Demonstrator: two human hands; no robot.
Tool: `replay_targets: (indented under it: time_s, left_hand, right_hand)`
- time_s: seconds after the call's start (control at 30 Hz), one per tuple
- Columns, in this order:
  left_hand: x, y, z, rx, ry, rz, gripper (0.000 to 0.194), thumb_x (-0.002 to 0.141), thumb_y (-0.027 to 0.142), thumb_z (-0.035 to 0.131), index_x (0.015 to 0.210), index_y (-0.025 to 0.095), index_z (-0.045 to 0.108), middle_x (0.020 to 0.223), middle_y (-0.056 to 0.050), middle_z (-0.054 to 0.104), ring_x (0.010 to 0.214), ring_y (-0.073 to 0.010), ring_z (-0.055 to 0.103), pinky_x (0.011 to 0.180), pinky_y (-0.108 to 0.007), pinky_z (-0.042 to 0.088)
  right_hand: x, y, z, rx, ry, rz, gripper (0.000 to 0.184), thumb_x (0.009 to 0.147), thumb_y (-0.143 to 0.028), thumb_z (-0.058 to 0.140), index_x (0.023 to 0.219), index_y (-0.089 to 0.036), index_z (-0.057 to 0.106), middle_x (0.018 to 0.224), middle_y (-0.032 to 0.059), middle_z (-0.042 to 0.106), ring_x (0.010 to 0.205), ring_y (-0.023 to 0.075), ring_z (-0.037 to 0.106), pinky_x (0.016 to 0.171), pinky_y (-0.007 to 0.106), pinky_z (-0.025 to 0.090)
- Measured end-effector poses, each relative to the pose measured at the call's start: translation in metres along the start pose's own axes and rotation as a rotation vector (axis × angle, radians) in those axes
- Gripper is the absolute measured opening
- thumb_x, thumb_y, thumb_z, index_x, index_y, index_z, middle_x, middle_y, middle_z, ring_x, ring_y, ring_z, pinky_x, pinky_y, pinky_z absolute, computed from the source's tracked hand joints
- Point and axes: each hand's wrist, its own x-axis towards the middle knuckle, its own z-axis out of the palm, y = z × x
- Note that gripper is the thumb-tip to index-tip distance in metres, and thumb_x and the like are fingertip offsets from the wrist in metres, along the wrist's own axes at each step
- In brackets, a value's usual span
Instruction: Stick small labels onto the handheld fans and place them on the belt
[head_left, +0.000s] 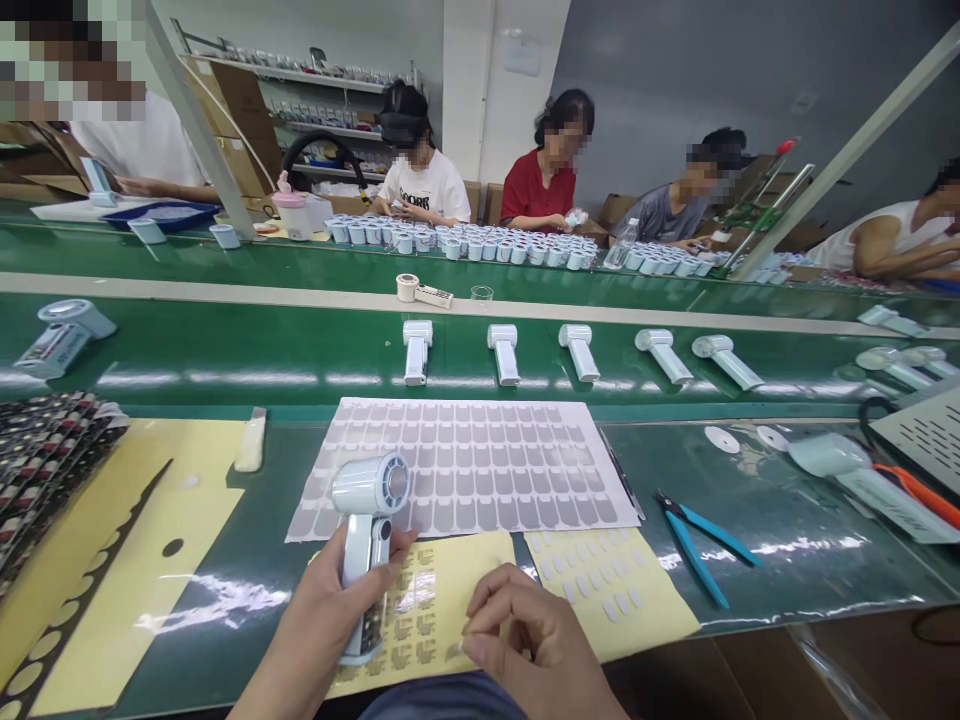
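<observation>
My left hand (330,610) grips the handle of a pale blue handheld fan (367,500), head up, over a yellow sticker sheet (450,580). To its right my right hand (525,640) rests on that sheet with fingers curled and fingertips pinched at the sheet's surface; whether a sticker is between them I cannot tell. A large white sheet of grey stickers (472,465) lies just beyond the fan. A second yellow sheet with small white stickers (607,590) lies to the right.
Blue-handled cutters (697,540) lie right of the sheets. Several finished fans (502,352) lie in a row on the green conveyor (225,360). Yellow backing sheets (112,560) sit at left. Several people work across the line behind rows of small cups (480,243).
</observation>
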Motion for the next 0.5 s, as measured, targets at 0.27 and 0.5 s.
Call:
replay_targets:
  time_s: [0.27,0.5]
  left_hand:
    - [-0.011,0.021,0.013,-0.211,-0.019,-0.124,0.040,0.065,0.043,0.084,0.094,0.019,0.074,0.084,-0.007,0.075,0.080,-0.0231,0.070,0.068,-0.026,0.053]
    - [-0.002,0.027,0.019,-0.406,0.009,-0.145,0.027,0.086,0.039,0.067,0.109,0.026,0.072,0.099,-0.005,0.075,0.095,-0.0230,0.069,0.066,-0.024,0.055]
  right_hand:
    - [0.018,-0.045,0.015,0.053,-0.065,-0.039,0.011,0.082,-0.032,0.070,0.077,-0.022,0.070,0.092,0.0030,0.061,0.070,0.0120,0.054,0.050,0.021,0.036]
    - [0.046,-0.067,0.032,-0.085,-0.064,-0.058,0.008,0.082,-0.016,0.063,0.075,-0.020,0.064,0.096,0.0009,0.055,0.074,0.0107,0.055,0.050,0.018,0.037]
